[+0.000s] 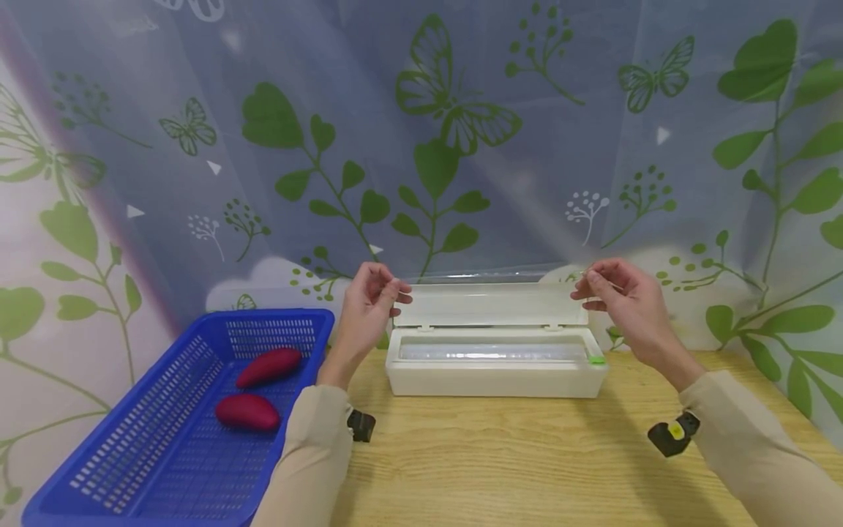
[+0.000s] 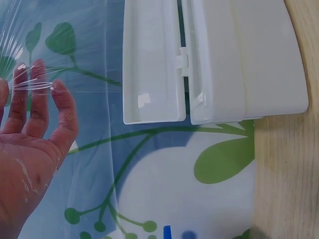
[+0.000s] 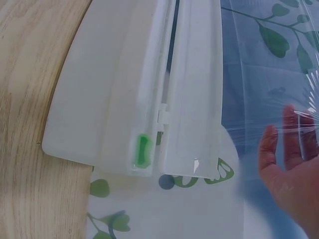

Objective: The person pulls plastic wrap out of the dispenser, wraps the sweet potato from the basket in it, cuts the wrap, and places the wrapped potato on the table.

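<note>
Shows blue-grey backdrop sheet with green leaf-and-butterfly print | has pale wooden table below | catches soft glare in few places

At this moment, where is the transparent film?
Slightly right of centre in the head view, the transparent film spans from the left hand to the right hand, just above the open white lid.

Long beige sleeves, lightly creased, stop short of the bare hands; at the left cuff I see a small black device; at the right cuff, a second device bears a yellow patch.
</note>
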A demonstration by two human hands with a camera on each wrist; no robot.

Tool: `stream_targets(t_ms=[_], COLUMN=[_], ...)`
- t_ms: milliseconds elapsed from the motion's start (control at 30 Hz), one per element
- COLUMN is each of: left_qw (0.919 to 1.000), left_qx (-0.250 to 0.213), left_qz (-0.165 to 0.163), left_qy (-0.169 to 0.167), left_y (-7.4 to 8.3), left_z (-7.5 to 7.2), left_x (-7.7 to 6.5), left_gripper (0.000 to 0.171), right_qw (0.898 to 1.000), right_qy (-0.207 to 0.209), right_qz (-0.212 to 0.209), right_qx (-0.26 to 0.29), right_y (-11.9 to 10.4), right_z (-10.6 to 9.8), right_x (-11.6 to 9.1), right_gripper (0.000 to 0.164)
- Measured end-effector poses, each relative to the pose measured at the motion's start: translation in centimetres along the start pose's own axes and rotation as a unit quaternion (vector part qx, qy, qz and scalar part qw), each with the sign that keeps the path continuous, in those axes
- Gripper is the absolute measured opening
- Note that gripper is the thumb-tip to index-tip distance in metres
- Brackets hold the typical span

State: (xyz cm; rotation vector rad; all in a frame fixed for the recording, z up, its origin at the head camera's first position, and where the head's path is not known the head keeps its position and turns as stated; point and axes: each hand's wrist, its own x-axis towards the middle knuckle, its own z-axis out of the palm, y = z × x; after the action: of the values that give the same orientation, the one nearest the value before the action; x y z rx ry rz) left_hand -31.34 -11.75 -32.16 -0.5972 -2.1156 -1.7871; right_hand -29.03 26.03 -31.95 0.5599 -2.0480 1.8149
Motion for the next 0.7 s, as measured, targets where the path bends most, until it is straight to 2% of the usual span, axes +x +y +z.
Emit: stream_targets(t_ms=[233, 700], left_qw=[0.9999, 0.9992], left_qx=[-0.001, -0.001], left_qz=[0.01, 0.04], left_qy=[-0.005, -0.002], left_y=[0.6, 1.7], left_z=[-0.2, -0.4], left_x=[0.2, 0.4], left_gripper=[0.014, 0.011], right_qw=[1.0, 0.999], right_qy=[0.004, 0.001], right_qz=[0.001, -0.021], right_qx=[0.012, 0.034], right_y=[-0.5, -1.7], right_z=[0.0, -0.2], right_x=[0.2, 0.2], right_gripper=[0.012, 0.011])
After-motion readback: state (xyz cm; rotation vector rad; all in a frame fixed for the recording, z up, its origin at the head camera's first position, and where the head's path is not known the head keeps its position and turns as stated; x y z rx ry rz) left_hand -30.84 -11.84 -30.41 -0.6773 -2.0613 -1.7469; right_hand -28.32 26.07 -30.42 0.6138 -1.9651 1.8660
